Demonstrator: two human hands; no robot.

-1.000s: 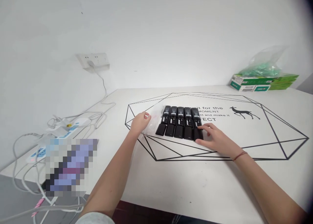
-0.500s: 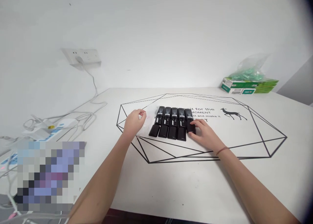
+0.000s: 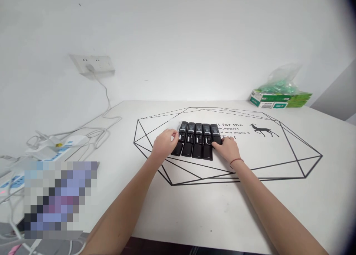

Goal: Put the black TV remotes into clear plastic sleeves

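Note:
Several black remote controls lie face down side by side on the white table, including a middle remote control (image 3: 198, 128). Battery compartments with batteries show in most of them, and loose black covers (image 3: 197, 151) lie below. At the right end, my right hand (image 3: 227, 149) grips the lower part of the rightmost remote control (image 3: 215, 130), thumb on its left and fingers on its right. My left hand (image 3: 165, 145) is closed in a pinch at the left edge of the row, by the leftmost remote control (image 3: 183, 127); what its fingertips hold is hidden. Clear plastic (image 3: 175, 123) shows partly behind that hand.
Green and white boxes (image 3: 271, 99) with a plastic bag (image 3: 282, 82) on top stand at the back right. Power strips (image 3: 59, 145) and tangled cables lie at the left, near a pixelated area. A wall socket (image 3: 93, 64) is above. Printed lines and a deer mark the table.
My left hand has moved right, from over the clear plastic to the leftmost remote control. My right hand has shifted slightly, and its fingers now wrap the lower end of the rightmost remote control.

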